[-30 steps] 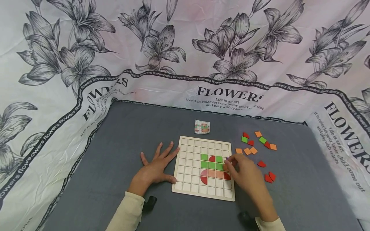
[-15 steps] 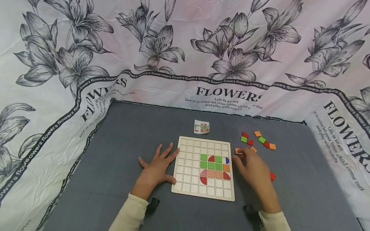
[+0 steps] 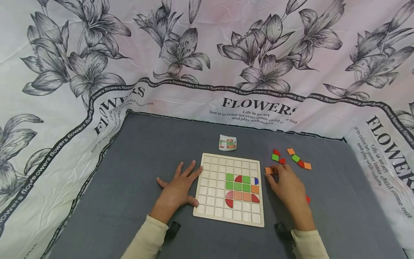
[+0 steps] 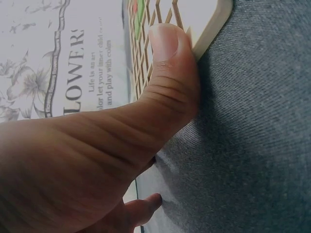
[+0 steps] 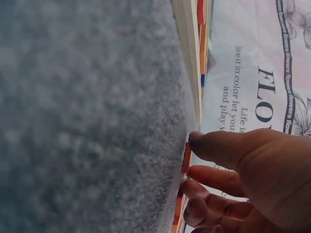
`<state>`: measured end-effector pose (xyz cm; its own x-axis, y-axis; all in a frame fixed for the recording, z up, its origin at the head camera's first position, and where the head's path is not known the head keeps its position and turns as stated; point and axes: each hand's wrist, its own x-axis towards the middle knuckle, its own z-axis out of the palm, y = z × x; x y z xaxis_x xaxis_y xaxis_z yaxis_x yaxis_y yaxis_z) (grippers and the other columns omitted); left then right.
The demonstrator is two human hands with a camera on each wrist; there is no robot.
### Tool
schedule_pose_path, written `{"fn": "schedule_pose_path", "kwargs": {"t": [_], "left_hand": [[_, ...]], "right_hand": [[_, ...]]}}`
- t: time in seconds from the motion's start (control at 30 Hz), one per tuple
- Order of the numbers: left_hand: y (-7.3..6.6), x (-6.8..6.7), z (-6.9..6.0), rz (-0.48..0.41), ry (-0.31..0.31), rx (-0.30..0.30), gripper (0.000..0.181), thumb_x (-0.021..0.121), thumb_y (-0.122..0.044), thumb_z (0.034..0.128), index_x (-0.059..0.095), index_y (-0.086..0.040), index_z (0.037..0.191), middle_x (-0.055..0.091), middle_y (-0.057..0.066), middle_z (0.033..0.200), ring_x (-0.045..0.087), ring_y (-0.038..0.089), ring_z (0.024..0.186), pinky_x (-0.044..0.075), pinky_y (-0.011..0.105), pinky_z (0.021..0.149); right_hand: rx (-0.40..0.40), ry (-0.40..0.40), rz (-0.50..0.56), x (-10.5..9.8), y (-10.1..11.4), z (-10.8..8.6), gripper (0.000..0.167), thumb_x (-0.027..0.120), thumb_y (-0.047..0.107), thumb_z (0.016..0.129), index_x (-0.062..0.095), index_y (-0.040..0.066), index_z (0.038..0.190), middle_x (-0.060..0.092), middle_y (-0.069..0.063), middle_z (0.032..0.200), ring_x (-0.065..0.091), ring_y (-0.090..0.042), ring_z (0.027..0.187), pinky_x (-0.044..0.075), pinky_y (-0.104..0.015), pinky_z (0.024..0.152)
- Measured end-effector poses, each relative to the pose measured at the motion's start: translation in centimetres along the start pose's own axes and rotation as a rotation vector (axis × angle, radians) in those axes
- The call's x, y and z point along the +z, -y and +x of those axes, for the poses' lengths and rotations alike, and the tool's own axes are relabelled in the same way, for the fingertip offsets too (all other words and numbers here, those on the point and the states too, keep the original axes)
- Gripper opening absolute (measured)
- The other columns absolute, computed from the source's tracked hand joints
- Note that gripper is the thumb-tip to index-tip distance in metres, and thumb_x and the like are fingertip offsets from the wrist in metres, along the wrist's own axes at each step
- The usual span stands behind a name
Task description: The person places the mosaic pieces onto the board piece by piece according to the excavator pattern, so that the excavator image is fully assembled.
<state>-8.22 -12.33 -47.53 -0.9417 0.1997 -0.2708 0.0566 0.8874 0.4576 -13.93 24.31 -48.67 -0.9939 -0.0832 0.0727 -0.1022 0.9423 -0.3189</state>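
Observation:
My left hand (image 3: 174, 192) has its fingers spread at the left edge of a wooden grid board (image 3: 211, 180); in the left wrist view the thumb (image 4: 170, 63) rests on the board's edge near a corner. Past the board's right side, my right hand (image 3: 288, 183) is down at the table. Its thumb and a finger pinch an orange square tile (image 3: 268, 170), visible between them in the right wrist view (image 5: 186, 158). Green tiles (image 3: 238, 187), orange tiles (image 3: 242, 196), red curved tiles (image 3: 229, 199) and a blue curved piece (image 3: 256, 181) sit in the board's cells.
Behind the board lies a small pattern card (image 3: 228, 142). Loose tiles lie to the right, among them a green tile (image 3: 295, 158), an orange tile (image 3: 307, 166) and a red piece (image 3: 308, 199) partly behind the wrist. A flower-printed cloth (image 3: 181, 64) borders the grey table (image 3: 155, 144).
My right hand has moved right from the board's right column to the orange tile, leaving the blue piece in its cell. My left hand stays at the board's edge.

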Motion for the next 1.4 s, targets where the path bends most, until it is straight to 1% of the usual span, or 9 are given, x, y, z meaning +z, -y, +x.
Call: {"fn": "schedule_pose_path", "kwargs": {"t": [0.4, 0.53, 0.63, 0.8, 0.9, 1.03, 1.13, 1.2, 1.4], "left_hand": [[-0.1, -0.2, -0.1, 0.001, 0.006, 0.001, 0.117, 0.096, -0.036, 0.0676, 0.035, -0.030, 0.168, 0.019, 0.000, 0.177, 0.006, 0.039, 0.164, 0.006, 0.100, 0.093], [-0.1, -0.2, -0.2, 0.000, 0.007, 0.000, 0.117, 0.096, -0.036, 0.0674, 0.035, -0.031, 0.168, 0.019, -0.001, 0.177, 0.006, 0.039, 0.164, 0.005, 0.100, 0.093], [0.0, -0.1, -0.2, 0.002, 0.004, 0.003, 0.117, 0.096, -0.036, 0.0671, 0.035, -0.031, 0.168, 0.020, -0.001, 0.177, 0.007, 0.039, 0.164, 0.005, 0.100, 0.092], [0.1, -0.1, -0.1, 0.003, -0.001, 0.004, 0.118, 0.096, -0.036, 0.0671, 0.035, -0.031, 0.168, 0.020, -0.001, 0.177, 0.006, 0.038, 0.164, 0.005, 0.100, 0.092], [0.0, -0.1, -0.1, -0.001, -0.002, 0.004, 0.117, 0.096, -0.036, 0.0671, 0.036, -0.031, 0.168, 0.020, -0.001, 0.177, 0.007, 0.038, 0.164, 0.005, 0.101, 0.092], [0.0, -0.1, -0.1, -0.002, 0.000, 0.003, 0.117, 0.096, -0.035, 0.0672, 0.036, -0.031, 0.168, 0.019, -0.001, 0.177, 0.006, 0.038, 0.164, 0.004, 0.100, 0.092], [0.0, 0.0, -0.1, -0.002, 0.003, 0.002, 0.117, 0.096, -0.036, 0.0674, 0.035, -0.032, 0.168, 0.019, -0.002, 0.177, 0.005, 0.037, 0.164, 0.004, 0.100, 0.093], [0.0, 0.0, -0.1, -0.004, 0.004, 0.001, 0.117, 0.096, -0.036, 0.0674, 0.035, -0.032, 0.168, 0.019, -0.002, 0.177, 0.005, 0.037, 0.164, 0.003, 0.100, 0.093], [0.1, 0.0, -0.1, -0.002, 0.000, 0.000, 0.118, 0.096, -0.037, 0.0672, 0.035, -0.032, 0.168, 0.019, -0.002, 0.177, 0.006, 0.037, 0.164, 0.004, 0.100, 0.093]], "right_hand": [[-0.055, 0.003, 0.025, 0.3, -0.2, 0.6, 0.033, 0.080, 0.021, 0.096, 0.073, 0.003, 0.123, 0.064, -0.018, 0.110, 0.063, -0.030, 0.086, 0.056, -0.053, 0.069], [-0.065, 0.016, 0.028, 0.1, -0.2, 0.6, 0.035, 0.080, 0.021, 0.096, 0.072, 0.001, 0.124, 0.064, -0.019, 0.111, 0.064, -0.031, 0.089, 0.057, -0.055, 0.074], [-0.104, 0.012, 0.040, -0.4, 0.0, 0.3, 0.035, 0.081, 0.022, 0.096, 0.072, 0.001, 0.123, 0.066, -0.017, 0.110, 0.063, -0.030, 0.091, 0.056, -0.054, 0.078], [-0.189, 0.042, 0.059, -1.4, 1.4, -0.8, 0.035, 0.082, 0.028, 0.096, 0.074, 0.006, 0.122, 0.068, -0.010, 0.112, 0.059, -0.022, 0.085, 0.054, -0.042, 0.069], [-0.214, 0.071, 0.083, -1.6, 2.6, -1.8, 0.036, 0.083, 0.030, 0.095, 0.075, 0.009, 0.122, 0.067, -0.008, 0.113, 0.056, -0.017, 0.079, 0.051, -0.034, 0.063], [-0.272, 0.054, 0.106, -1.7, 4.0, -3.1, 0.028, 0.086, 0.028, 0.093, 0.076, 0.014, 0.115, 0.067, -0.004, 0.107, 0.051, -0.011, 0.072, 0.045, -0.026, 0.057], [-0.336, 0.014, 0.101, -1.7, 4.8, -4.0, 0.022, 0.087, 0.024, 0.091, 0.076, 0.018, 0.109, 0.067, 0.000, 0.106, 0.050, -0.008, 0.068, 0.043, -0.024, 0.053], [-0.365, -0.003, 0.096, -1.7, 5.4, -4.5, 0.022, 0.088, 0.023, 0.090, 0.075, 0.020, 0.107, 0.067, 0.002, 0.106, 0.053, -0.009, 0.068, 0.045, -0.024, 0.054], [-0.431, 0.005, 0.091, -1.0, 6.4, -6.1, 0.026, 0.091, 0.023, 0.086, 0.072, 0.022, 0.104, 0.065, 0.005, 0.102, 0.056, -0.007, 0.071, 0.048, -0.023, 0.055]]}}
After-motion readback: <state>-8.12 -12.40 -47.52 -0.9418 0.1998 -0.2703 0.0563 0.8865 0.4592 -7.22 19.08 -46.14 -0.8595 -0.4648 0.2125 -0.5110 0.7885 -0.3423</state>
